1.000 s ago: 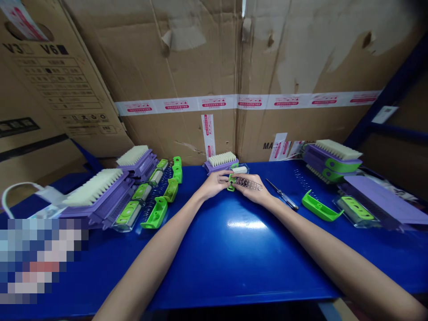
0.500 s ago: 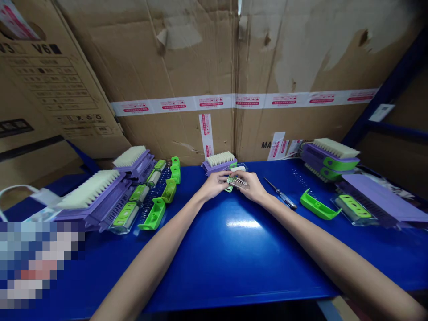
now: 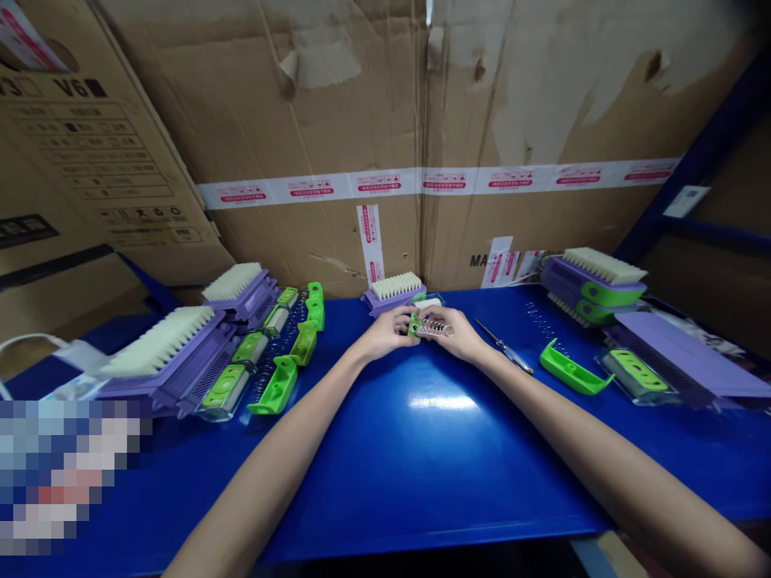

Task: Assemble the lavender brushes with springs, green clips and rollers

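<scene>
Near the back middle of the table, my left hand [image 3: 386, 334] is closed around a small green plastic part [image 3: 414, 326]. My right hand [image 3: 458, 335] pinches a metal coil spring [image 3: 436, 328], whose left end meets the green part. The spring lies roughly level, its free end toward my right palm. Fingers hide much of the green part. Just behind my hands sit a purple brush [image 3: 394, 292] with pale bristles and a clear-sided piece [image 3: 429, 303], partly covered. A screwdriver [image 3: 504, 347] lies right of my right hand.
Stacked purple brushes [image 3: 165, 341], green-topped clear boxes [image 3: 226, 387], springs and green handles [image 3: 277, 387] line the left. Another green handle [image 3: 575, 369], a stretched spring [image 3: 540, 321], a clear box [image 3: 639, 376] and brushes [image 3: 596, 277] stand right. Cardboard [image 3: 301, 120] walls the back.
The green part has turned in my left fingers, and the spring's free end now points more to the right. Both hands stay in about the same place.
</scene>
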